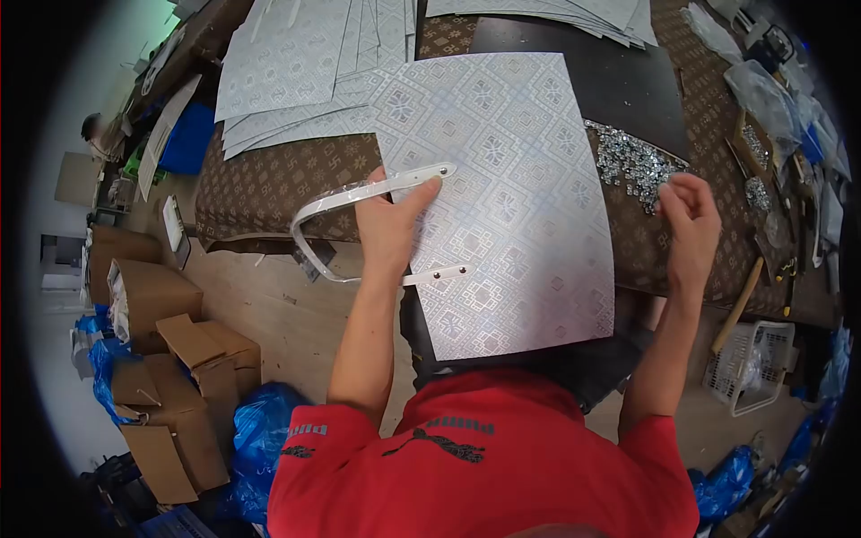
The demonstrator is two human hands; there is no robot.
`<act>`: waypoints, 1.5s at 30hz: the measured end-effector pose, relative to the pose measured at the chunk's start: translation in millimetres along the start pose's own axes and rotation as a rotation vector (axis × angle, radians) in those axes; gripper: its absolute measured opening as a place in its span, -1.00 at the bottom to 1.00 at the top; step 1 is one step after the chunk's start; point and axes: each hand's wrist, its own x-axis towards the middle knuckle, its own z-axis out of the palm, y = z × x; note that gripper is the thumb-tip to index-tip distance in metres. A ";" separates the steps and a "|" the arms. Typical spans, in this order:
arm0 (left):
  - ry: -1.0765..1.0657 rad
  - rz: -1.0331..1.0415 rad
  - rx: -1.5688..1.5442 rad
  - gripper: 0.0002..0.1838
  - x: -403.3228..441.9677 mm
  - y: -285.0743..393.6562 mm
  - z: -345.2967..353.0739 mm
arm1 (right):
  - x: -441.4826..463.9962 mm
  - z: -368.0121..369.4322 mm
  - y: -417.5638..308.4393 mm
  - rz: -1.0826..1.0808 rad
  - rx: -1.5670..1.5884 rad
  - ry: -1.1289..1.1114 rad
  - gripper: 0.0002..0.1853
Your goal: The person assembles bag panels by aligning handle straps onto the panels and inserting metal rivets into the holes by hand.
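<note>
A patterned silvery sheet lies across the table edge and my lap. My left hand pinches the sheet's left edge together with one end of a white strap, thumb on top near a dark rivet. The strap loops out to the left, and its other end, with two dark studs, rests lower on the sheet. My right hand is at the pile of small shiny metal pieces, right of the sheet. Its thumb and forefinger are pressed together; whatever is between them is too small to make out.
Stacked patterned sheets lie at the back left, more at the top. A dark board sits behind the metal pieces. Right are plastic bags, tools, a wooden-handled tool and a white basket. Cardboard boxes stand left; a person is far left.
</note>
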 end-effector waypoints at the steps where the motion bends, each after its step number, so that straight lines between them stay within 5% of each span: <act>1: -0.009 0.013 -0.001 -0.55 0.1 -0.7 0.4 | -3.2 15.6 -7.1 0.025 0.084 -0.078 -0.92; 11: 0.024 0.031 0.084 -0.69 -3.6 -0.1 -0.2 | -55.1 172.0 -48.1 0.101 0.332 -0.649 -0.88; 12: 0.033 0.025 0.081 -0.69 -3.7 -0.9 -0.7 | -55.9 182.3 -45.9 0.105 0.327 -0.659 -0.88; 15: 0.022 0.053 0.139 -0.75 -4.6 -3.8 -3.6 | -55.7 207.7 -39.3 -0.387 0.096 -0.556 -0.87; 27: -0.001 0.047 0.273 -0.80 -5.1 -8.9 -4.2 | -54.0 220.9 -37.6 -0.161 0.061 -0.625 -0.85; 45: 0.005 0.096 0.173 -0.78 -13.0 -17.4 -3.6 | -62.1 224.0 -47.2 -0.220 -0.026 -0.569 -0.78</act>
